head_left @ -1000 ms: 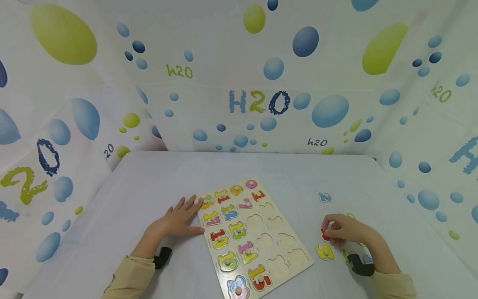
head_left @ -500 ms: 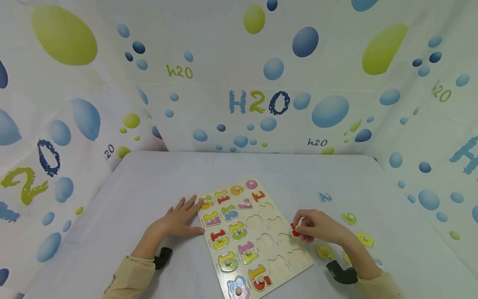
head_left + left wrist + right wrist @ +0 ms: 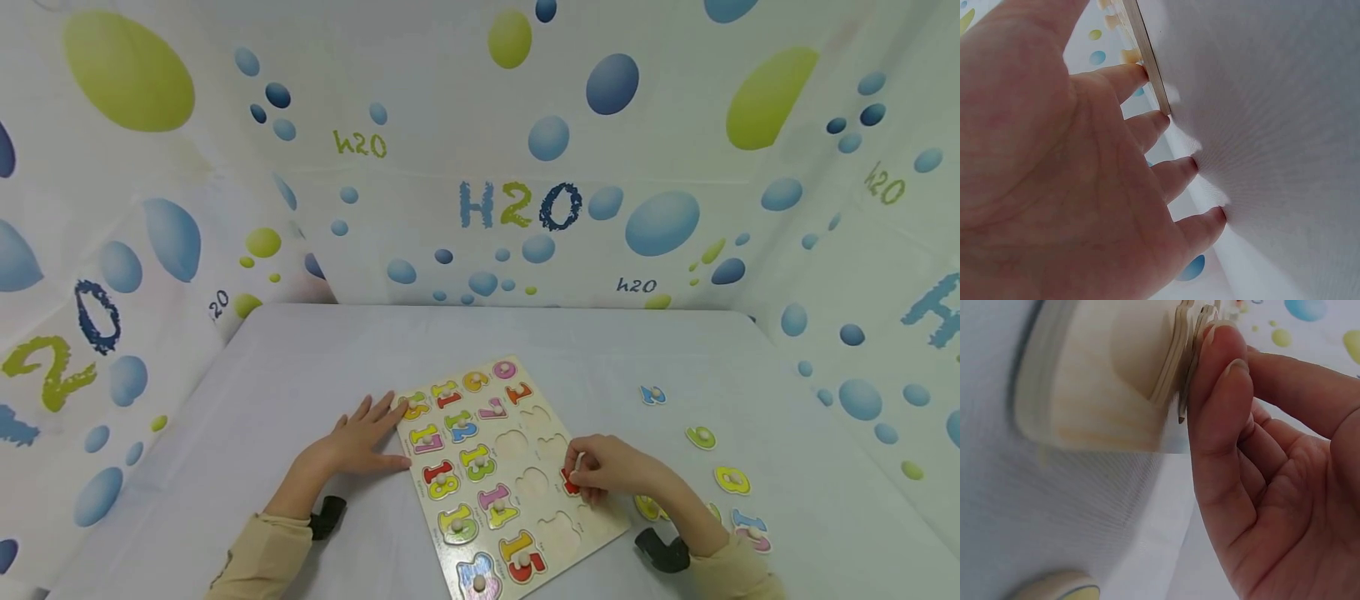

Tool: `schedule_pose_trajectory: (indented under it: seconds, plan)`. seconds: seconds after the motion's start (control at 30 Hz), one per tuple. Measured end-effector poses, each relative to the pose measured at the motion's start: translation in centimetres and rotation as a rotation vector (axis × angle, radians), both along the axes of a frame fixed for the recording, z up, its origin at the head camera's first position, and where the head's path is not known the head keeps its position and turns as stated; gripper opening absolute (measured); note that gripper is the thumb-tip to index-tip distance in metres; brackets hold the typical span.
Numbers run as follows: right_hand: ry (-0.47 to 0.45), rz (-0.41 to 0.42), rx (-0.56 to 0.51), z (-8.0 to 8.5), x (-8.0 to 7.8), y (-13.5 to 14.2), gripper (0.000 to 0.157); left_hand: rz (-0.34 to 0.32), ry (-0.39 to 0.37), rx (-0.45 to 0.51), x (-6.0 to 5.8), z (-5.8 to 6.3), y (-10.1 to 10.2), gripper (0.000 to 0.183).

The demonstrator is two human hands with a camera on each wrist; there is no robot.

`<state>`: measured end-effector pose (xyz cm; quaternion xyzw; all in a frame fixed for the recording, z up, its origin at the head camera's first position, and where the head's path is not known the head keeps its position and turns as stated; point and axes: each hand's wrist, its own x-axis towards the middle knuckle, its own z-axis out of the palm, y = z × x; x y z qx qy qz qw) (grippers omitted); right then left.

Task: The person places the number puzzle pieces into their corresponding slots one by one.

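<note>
A wooden number puzzle board (image 3: 603, 523) lies slanted on the white table, its left columns filled with knobbed numbers. My right hand (image 3: 618, 468) pinches a red number puzzle piece (image 3: 570, 482) over the board's right column. Fingers cover most of the piece, so its digit is hidden. In the right wrist view the piece's thin edge (image 3: 1186, 394) stands tilted close above the board, between thumb and fingertips. My left hand (image 3: 360, 442) lies spread at the board's left edge. In the left wrist view, fingertips (image 3: 1159, 120) touch the board's side and others press on the cloth.
Right of the board lie loose pieces: a blue two (image 3: 652, 395), a green one (image 3: 701, 437), a yellow one (image 3: 732, 480), a yellow piece (image 3: 647, 508) partly behind my right hand, and a blue-and-pink one (image 3: 752, 531). A patterned curtain (image 3: 420, 225) surrounds the table.
My right hand has carried the red piece leftward from among the loose pieces onto the board's right column. The left hand and the board have stayed put.
</note>
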<state>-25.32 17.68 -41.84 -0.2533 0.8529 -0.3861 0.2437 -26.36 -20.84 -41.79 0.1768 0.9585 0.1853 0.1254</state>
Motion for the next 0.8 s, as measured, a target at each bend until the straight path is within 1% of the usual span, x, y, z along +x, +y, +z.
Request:
schedule_pose_trajectory:
  seconds: [0.2, 0.33, 0.43, 0.53, 0.6, 0.67, 0.73, 0.8]
  plan:
    - [0.011, -0.016, -0.002, 0.0, 0.0, -0.2, 0.007, 0.006, 0.002, -0.004, -0.1, 0.2, 0.0, 0.091]
    - [-0.008, -0.006, -0.02, 0.0, 0.2, 0.1, 0.003, 0.009, -0.002, -0.001, -0.1, 0.1, -0.1, 0.091]
    - [-0.025, 0.039, -0.055, 0.3, 0.4, 1.0, 0.014, 0.007, -0.007, 0.007, 0.0, 0.0, -0.1, 0.091]
    - [0.023, 0.076, -0.075, 0.9, 0.7, 2.6, 0.022, 0.007, -0.002, 0.01, 0.0, -0.2, -0.1, 0.091]
    - [0.099, 0.067, -0.044, 1.5, 0.9, 3.8, 0.021, 0.012, -0.001, 0.006, 0.1, -0.3, -0.2, 0.091]
    - [0.158, 0.034, 0.011, 2.0, 1.2, 5.1, 0.016, 0.015, -0.001, 0.003, 0.1, -0.4, -0.2, 0.09]
    - [0.173, 0.004, 0.076, 2.2, 1.5, 6.4, 0.011, 0.016, 0.0, 0.002, 0.1, -0.4, -0.2, 0.09]
    - [0.152, -0.004, 0.133, 2.2, 1.9, 7.5, 0.009, 0.014, 0.001, 0.005, 0.2, -0.3, -0.2, 0.09]
